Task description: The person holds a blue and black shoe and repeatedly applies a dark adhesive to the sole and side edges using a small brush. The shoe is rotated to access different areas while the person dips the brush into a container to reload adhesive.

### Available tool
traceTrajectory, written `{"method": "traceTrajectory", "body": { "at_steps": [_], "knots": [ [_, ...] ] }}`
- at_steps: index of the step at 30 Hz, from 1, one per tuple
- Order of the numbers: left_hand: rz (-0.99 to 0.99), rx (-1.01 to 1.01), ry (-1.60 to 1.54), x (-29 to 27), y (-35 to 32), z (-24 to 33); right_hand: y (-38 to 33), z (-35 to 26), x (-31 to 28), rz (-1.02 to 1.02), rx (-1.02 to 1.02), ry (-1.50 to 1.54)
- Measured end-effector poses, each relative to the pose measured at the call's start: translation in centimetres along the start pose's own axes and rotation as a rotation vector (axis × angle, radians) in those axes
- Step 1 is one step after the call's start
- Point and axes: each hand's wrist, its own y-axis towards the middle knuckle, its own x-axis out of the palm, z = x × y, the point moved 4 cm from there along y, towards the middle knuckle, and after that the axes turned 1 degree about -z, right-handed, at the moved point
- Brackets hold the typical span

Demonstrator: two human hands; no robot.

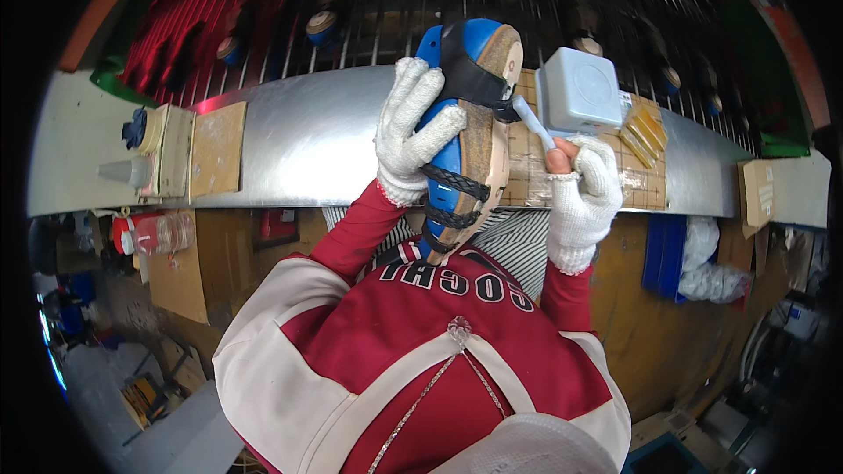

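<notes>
My left hand [406, 136], in a white knit glove, grips a strappy sandal upper [467, 61] fitted on a blue shoe last [443, 155]. The last stands tilted on end in front of me, its tan underside turned to the right. Black straps and braided cords wrap around it. In my right hand [584, 193], gloved with bare thumb and fingertip showing, a pale slim brush-like tool [534, 124] is pinched. Its far end meets the black strap edge near the heel; whether the tip has bristles cannot be made out.
Behind the right hand stands a pale blue-white square tub [580, 92] on a taped, gridded board [632, 184]. Yellowish strips [644, 136] lie beside it. Beyond the metal bench [299, 140], a rod conveyor [369, 13] carries more lasts. Left are a brown board [219, 147] and a clear red-lidded jar [162, 234].
</notes>
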Motion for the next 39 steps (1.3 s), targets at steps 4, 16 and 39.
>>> {"method": "traceTrajectory", "body": {
  "at_steps": [4,16,39],
  "knots": [
    [-0.014,0.008,0.028,-1.1,-0.4,0.1,0.5,0.1,2.3,0.004,-0.036,-0.003],
    [-0.046,0.025,0.052,-3.0,-0.4,-0.1,3.2,-1.9,2.6,0.050,-0.355,-0.362],
    [0.057,0.031,-0.046,-2.8,3.0,-1.2,6.6,-3.8,0.9,0.002,-0.498,-0.285]
  ]
}}
